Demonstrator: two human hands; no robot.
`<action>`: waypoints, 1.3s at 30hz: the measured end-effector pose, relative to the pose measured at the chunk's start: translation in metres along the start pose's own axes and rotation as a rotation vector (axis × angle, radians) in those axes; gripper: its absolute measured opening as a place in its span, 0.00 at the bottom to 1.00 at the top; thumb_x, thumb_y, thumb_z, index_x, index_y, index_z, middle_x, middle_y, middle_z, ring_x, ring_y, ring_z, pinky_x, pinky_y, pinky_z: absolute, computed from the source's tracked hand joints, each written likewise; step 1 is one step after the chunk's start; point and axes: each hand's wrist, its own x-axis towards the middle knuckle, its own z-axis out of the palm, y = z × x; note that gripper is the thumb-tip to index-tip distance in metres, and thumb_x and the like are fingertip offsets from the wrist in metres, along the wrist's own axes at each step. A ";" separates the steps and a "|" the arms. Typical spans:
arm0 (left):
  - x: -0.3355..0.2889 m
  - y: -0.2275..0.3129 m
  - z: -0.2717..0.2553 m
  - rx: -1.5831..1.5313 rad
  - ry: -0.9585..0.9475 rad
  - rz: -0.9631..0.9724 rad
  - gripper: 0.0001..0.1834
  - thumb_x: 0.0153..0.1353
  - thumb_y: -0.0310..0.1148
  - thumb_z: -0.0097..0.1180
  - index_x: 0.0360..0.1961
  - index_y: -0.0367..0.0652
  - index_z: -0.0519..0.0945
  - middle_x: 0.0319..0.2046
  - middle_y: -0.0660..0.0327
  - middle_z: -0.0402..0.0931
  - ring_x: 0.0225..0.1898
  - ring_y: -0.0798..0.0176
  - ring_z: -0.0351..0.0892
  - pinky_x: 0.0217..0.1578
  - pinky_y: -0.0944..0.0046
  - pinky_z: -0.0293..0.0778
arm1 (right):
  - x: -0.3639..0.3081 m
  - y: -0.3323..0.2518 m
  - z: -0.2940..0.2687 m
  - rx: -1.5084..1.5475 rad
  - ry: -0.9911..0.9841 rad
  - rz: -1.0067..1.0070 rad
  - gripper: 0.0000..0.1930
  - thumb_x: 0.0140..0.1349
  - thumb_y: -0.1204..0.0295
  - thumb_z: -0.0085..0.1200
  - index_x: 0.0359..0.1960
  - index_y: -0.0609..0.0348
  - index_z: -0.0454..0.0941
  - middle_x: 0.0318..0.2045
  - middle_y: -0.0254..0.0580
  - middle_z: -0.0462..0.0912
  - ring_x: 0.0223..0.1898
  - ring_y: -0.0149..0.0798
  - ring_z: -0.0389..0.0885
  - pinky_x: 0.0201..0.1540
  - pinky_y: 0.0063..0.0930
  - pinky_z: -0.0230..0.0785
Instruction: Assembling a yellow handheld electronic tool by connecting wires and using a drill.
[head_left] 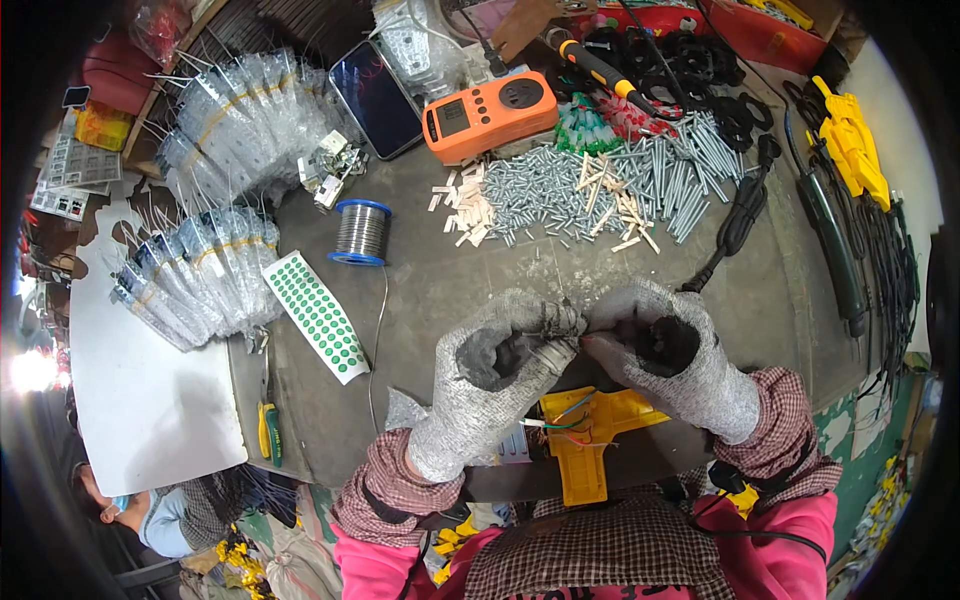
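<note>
My left hand (pixel 505 345) and my right hand (pixel 655 335), both in worn grey knit gloves, meet at the fingertips over the near part of the table. Their fingers are pinched together. A small dark bit shows at the left fingertips, but what they hold is too small to make out. Just below them lies a yellow plastic housing (pixel 583 470) with thin blue, green and reddish wires (pixel 572 412) across it. A thick black cable (pixel 742 215) runs down to the back of my right hand, where its end is hidden.
Screws (pixel 545 190) and pale wooden-looking strips (pixel 470 208) lie in heaps beyond my hands. An orange meter (pixel 490 115), a phone (pixel 375 100), a solder spool (pixel 360 232), a green-dotted sticker sheet (pixel 318 318), bagged parts (pixel 200 265) and pliers (pixel 268 425) surround them. A person (pixel 150 510) sits lower left.
</note>
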 end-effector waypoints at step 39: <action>0.000 -0.019 -0.007 0.225 -0.063 0.112 0.10 0.58 0.12 0.60 0.41 0.30 0.81 0.41 0.55 0.81 0.47 0.61 0.82 0.52 0.62 0.79 | 0.004 0.001 -0.017 -0.324 -0.052 -0.125 0.12 0.57 0.76 0.63 0.44 0.58 0.81 0.31 0.48 0.81 0.35 0.50 0.84 0.38 0.37 0.76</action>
